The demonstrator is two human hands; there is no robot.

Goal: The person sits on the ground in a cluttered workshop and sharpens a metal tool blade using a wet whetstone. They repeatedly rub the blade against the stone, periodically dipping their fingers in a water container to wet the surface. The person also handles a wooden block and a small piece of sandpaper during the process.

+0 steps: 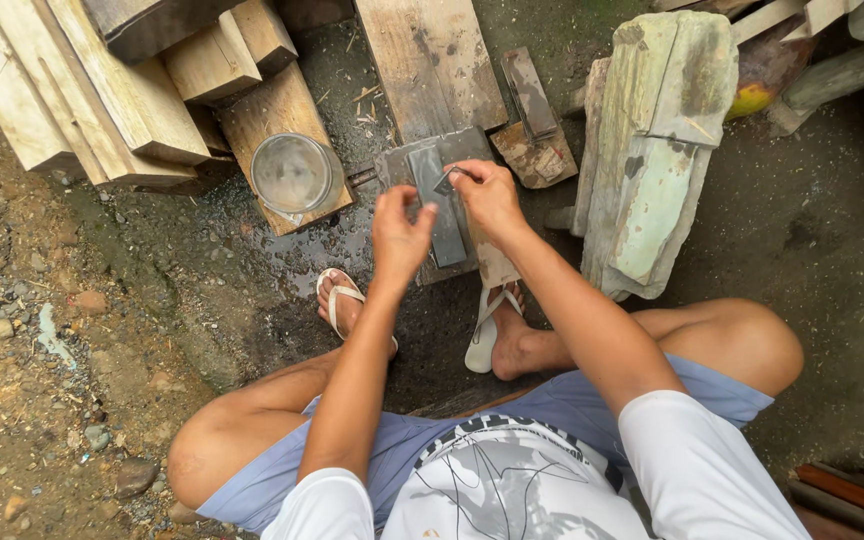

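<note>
Damp, dark ground [252,300] with gravel at nine o'clock surrounds a person squatting in white flip-flops. At twelve o'clock from the knees a dark sharpening stone [440,205] lies flat on a wet wooden block [472,255], lengthwise away from the body, probably so strokes can run along it. The right hand [487,195] pinches a small thin metal blade [449,178] between thumb and fingertips at the stone's far end, tilted low against the surface. The left hand [399,232] hovers just beside the stone's left edge, fingers curled loosely together, thumb raised; whether it touches the stone I cannot tell. A clear jar [294,172] stands on a plank [282,120] at ten o'clock, near to hand. Stacked timber [82,90] crowds eleven o'clock and a weathered greenish slab [652,150] closes two o'clock, leaving free room mostly toward the feet.
</note>
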